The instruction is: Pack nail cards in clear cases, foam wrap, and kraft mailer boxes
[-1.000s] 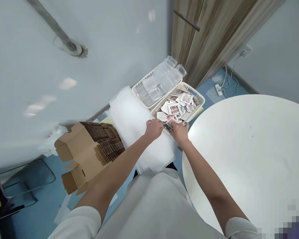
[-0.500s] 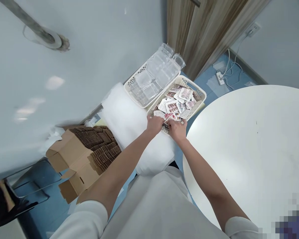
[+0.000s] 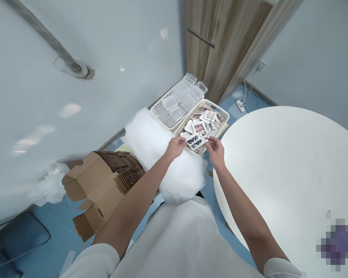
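Note:
A small white card of dark press-on nails is held just above the near end of a cream plastic basket. My left hand pinches the card's left edge between thumb and fingers. At its right edge, the closed fingertips of my right hand grip the same card. Below and beyond it, the basket holds a loose heap of similar cards, some with pink or brown nails. Some heaped cards are hidden under the held one.
Beside it, a second basket holds clear plastic boxes. White foam sheets lie nearer me. Folded brown cardboard boxes stand left, and a round white table stands right. A power strip lies on the floor behind.
Both hands have come up from the basket's near end with the card of dark nails now showing between them. They have moved further apart. The camera view has shifted.

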{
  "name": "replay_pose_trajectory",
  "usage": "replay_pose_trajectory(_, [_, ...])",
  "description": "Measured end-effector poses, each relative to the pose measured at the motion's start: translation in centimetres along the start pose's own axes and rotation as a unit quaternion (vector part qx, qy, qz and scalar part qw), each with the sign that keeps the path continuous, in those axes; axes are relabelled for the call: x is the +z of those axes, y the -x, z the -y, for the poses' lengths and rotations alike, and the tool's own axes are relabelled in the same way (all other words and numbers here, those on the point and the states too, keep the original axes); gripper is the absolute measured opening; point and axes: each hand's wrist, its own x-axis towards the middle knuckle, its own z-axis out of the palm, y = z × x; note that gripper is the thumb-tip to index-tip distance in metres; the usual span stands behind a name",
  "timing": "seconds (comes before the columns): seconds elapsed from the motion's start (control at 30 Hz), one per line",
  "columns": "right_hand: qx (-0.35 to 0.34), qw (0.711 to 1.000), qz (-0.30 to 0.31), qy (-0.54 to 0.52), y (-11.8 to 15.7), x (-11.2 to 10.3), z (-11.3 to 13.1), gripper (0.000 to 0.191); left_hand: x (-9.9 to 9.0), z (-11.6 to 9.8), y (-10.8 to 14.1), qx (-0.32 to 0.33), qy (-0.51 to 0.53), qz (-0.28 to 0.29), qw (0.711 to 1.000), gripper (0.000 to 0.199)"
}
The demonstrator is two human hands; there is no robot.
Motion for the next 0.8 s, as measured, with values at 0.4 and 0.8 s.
replay_pose_trajectory(0.4, [0.054,0.976,0.01,-0.209,13.8,-2.4,3.9,0.027,-0.6,-0.8,11.3,0.065,0.195,0.157,0.966,0.019])
replay_pose_trajectory(0.8, [0.058,0.942,-0.178,-0.278,24.1,-6.8,1.7,0.036,7.6,-1.2,17.3,0.089,0.173,0.292,0.937,0.017])
